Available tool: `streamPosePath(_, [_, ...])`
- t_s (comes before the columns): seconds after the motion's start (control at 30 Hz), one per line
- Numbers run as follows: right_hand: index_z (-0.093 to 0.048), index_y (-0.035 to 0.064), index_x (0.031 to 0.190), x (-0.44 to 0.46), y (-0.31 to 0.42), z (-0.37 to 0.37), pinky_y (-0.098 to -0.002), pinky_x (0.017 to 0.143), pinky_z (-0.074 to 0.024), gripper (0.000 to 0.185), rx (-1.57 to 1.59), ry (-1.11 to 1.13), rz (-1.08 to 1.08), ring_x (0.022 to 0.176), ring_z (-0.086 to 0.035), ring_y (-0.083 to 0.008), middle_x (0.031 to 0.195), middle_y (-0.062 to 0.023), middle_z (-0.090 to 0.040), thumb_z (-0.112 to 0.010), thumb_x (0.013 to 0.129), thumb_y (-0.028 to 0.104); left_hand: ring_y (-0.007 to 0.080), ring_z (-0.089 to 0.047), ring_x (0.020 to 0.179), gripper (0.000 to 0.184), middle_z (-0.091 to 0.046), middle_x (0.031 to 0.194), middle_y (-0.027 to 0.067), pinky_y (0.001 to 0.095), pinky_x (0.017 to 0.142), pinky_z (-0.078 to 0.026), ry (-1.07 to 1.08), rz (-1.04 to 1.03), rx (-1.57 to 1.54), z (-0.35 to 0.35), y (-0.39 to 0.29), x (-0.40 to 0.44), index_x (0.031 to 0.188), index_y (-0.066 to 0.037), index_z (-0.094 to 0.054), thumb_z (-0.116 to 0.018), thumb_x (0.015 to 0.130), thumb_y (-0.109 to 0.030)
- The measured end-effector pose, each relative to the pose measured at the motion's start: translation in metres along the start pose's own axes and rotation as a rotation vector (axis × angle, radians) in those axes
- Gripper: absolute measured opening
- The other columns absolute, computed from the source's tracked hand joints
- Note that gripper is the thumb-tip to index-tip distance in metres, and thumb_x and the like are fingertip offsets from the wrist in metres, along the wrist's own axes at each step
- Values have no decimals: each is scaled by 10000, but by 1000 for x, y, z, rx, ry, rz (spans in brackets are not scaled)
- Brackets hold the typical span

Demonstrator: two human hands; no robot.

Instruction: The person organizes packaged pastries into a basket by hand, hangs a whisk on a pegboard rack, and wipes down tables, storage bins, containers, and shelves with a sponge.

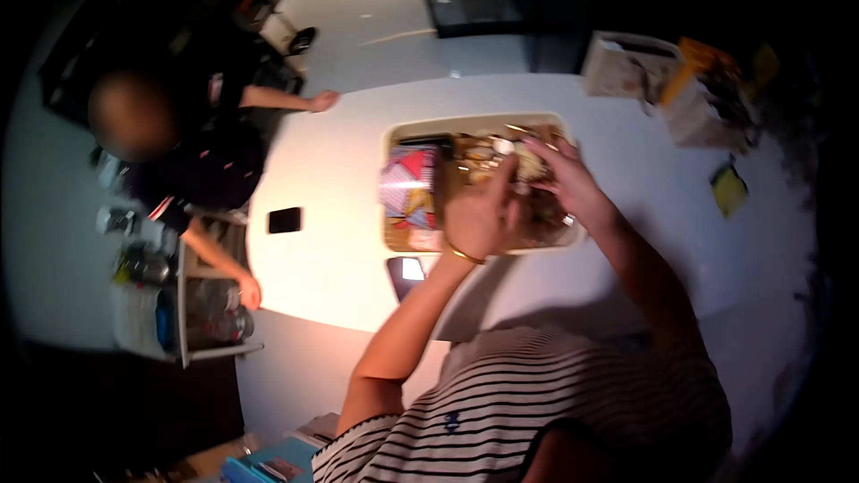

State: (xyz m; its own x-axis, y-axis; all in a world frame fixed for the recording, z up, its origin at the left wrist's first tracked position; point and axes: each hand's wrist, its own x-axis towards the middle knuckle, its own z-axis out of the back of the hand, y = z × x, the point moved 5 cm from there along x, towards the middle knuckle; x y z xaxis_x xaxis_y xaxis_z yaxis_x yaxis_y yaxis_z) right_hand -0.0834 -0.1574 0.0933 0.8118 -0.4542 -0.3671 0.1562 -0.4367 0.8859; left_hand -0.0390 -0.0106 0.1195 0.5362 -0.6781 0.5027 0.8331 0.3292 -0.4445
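Observation:
A cream-rimmed tray [387, 231] on the white table is filled with a jumble of small items, with bright packets [412, 183] along its left side. My left hand [483, 215], wearing a gold bracelet, is over the middle of the tray, its fingers stretched forward and blurred. From the right, my right hand [568, 177] reaches in with fingers and thumb curved around something pale and lumpy [530, 166] that I cannot make out. Both hands hide part of the contents beneath them.
A dark phone [284, 220] lies left of the tray; another phone [407, 275] with a lit screen is near its front edge. Paper bags [707, 112] stand at the back right. Another person [197, 134] is at the left, beside a drawer [219, 313] with bottles.

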Motion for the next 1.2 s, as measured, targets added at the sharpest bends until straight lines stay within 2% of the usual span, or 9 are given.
streamPosePath(0.23, [-480, 94, 1091, -2, -7, -2, -281, 617, -495, 375, -20, -2, 51, 850, -587, -125, 1004, -35, -588, -681, 798, 211, 269, -606, 616, 548, -614, 729, 101, 375, 551, -492, 29, 48, -59, 1, -2, -20, 1244, -127, -476, -619, 715, -124])
streamPosePath(0.4, [-457, 56, 1144, -2, -16, -4, -275, 756, -489, 427, -71, 49, 237, 884, -580, -127, 1040, -47, -580, -681, 782, 81, 273, -608, 620, 544, -623, 767, 105, 369, 554, -488, 169, 90, -68, 3, 4, -35, 1246, -114, -472, -615, 721, -113])
streamPosePath(0.47, [-441, 49, 1179, -7, -18, -3, -271, 811, -470, 462, -55, 91, 260, 912, -580, -128, 1052, -56, -581, -672, 779, 40, 262, -596, 586, 505, -618, 756, 103, 361, 539, -478, 75, 31, -112, 9, 7, -41, 1227, -109, -490, -606, 735, -111])
streamPosePath(0.57, [-426, 43, 1196, -17, -17, -5, -294, 844, -465, 501, -79, 133, 290, 948, -581, -141, 1054, -72, -585, -669, 761, -11, 232, -568, 525, 250, -587, 687, 95, 327, 496, -446, -34, 135, -249, 24, 20, -54, 998, -78, -612, -608, 752, -125])
streamPosePath(0.83, [-459, 36, 1122, -29, -32, -32, -285, 845, -452, 547, -506, 433, 245, 979, -551, -134, 1059, -65, -568, -769, 671, 42, 238, -588, 549, 101, -592, 684, 99, 330, 504, -458, 36, 224, -151, 31, 43, -78, 815, -45, -602, -630, 732, -96])
streamPosePath(1.0, [-400, 8, 1265, 7, -64, -41, -293, 882, -459, 649, -202, 446, 36, 1031, -557, -160, 1162, -96, -550, -742, 716, 64, 302, -593, 609, 145, -594, 710, 118, 363, 529, -468, 2, 208, -98, 42, 57, -87, 868, -61, -579, -605, 734, -109])
streamPosePath(1.07, [-397, 28, 1268, 20, -56, -37, -302, 874, -454, 607, -223, 409, 125, 1034, -544, -157, 1156, -82, -552, -716, 760, 120, 283, -597, 580, 126, -611, 706, 108, 362, 519, -474, -70, 199, -98, 49, 61, -93, 875, -81, -583, -599, 754, -111])
streamPosePath(1.13, [-407, 11, 1246, 5, -32, -33, -287, 849, -453, 611, -224, 128, -69, 1040, -530, -171, 1153, -91, -539, -720, 755, 194, 232, -607, 552, 160, -616, 687, 104, 327, 518, -474, -53, 348, -311, 48, 72, -104, 917, -59, -614, -602, 760, -34])
streamPosePath(1.2, [-419, -3, 1223, 20, -33, -23, -277, 833, -456, 609, -168, 160, 22, 1032, -531, -166, 1146, -95, -538, -734, 734, 180, 197, -594, 536, 127, -616, 698, 116, 267, 513, -467, -90, 334, -244, 63, 62, -100, 890, -3, -628, -594, 767, -3])
